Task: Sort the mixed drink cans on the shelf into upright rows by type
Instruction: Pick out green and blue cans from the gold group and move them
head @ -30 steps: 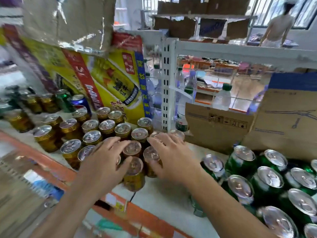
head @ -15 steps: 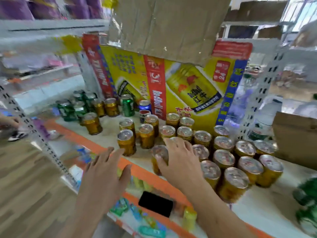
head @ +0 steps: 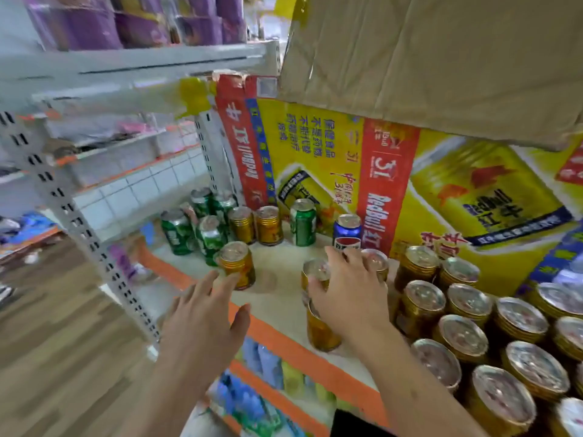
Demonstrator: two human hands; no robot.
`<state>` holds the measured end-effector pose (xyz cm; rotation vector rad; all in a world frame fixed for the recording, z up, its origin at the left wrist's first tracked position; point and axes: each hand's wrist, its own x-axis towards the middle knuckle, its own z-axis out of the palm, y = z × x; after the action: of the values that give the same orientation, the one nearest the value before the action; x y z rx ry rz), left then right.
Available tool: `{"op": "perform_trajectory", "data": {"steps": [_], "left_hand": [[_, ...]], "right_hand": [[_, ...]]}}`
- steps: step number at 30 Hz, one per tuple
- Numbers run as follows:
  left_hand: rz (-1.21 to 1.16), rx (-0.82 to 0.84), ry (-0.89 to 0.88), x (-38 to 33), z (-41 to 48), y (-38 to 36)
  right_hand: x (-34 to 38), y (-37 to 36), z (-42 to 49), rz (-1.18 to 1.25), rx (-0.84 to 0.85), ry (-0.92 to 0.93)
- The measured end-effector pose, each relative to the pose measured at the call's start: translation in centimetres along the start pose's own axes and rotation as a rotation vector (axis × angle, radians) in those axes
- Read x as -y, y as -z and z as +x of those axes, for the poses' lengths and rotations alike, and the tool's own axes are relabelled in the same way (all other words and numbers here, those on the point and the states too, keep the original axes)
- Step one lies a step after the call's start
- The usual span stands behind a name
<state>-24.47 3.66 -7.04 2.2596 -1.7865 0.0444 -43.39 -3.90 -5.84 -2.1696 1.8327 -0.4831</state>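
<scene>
Gold-stray gathering, I judge. My left hand, spread, reaches toward lone gold can at twelve o'clock; right hand drapes gold cans, grip unclear. Next: slide it toward three o'clock.

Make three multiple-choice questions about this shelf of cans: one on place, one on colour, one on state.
1. Where does the blue metal drink can stand? A. before the yellow-and-red cardboard carton; B. on the floor; C. on the top shelf.
2. What colour is the lone metal can nearest the left hand? A. green; B. gold; C. blue.
3. How is the left hand? A. open, holding nothing; B. gripping a bottle; C. a fist.
Answers: 1 A, the carton rises behind it; 2 B, its body is gold; 3 A, fingers spread.
</scene>
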Motion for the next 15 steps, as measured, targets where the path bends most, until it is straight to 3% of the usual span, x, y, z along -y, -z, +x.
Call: {"op": "perform_trajectory", "data": {"steps": [8, 15], "left_hand": [[0.088, 0.107, 0.008, 5.1, 11.6, -0.5], [0.031, 0.180, -0.092, 7.2, 19.4, -3.7]], "right_hand": [[3.5, -2.7, 10.5, -0.063, 0.079, -0.003], [7.5, -6.2, 14.8, -0.061, 0.225, 0.069]]}}
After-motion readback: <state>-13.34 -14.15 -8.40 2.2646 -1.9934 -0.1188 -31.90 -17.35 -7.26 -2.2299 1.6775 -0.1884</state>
